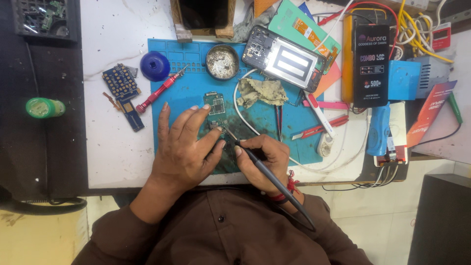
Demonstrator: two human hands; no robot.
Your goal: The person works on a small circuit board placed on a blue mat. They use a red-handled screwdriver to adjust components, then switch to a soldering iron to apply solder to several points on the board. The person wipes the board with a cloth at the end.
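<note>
Brown buttoned shirt (221, 230), red wrist thread (289, 189)

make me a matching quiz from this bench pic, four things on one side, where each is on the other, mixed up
Things:
1. soldering iron
2. circuit board
3. red screwdriver
4. green bottle

Places:
A. on the dark surface left of the white table
B. in the right hand
C. under the left hand's fingertips on the blue mat
D. across the mat's left edge, beside the blue cap

Pairs: 1-B, 2-C, 3-D, 4-A
</note>
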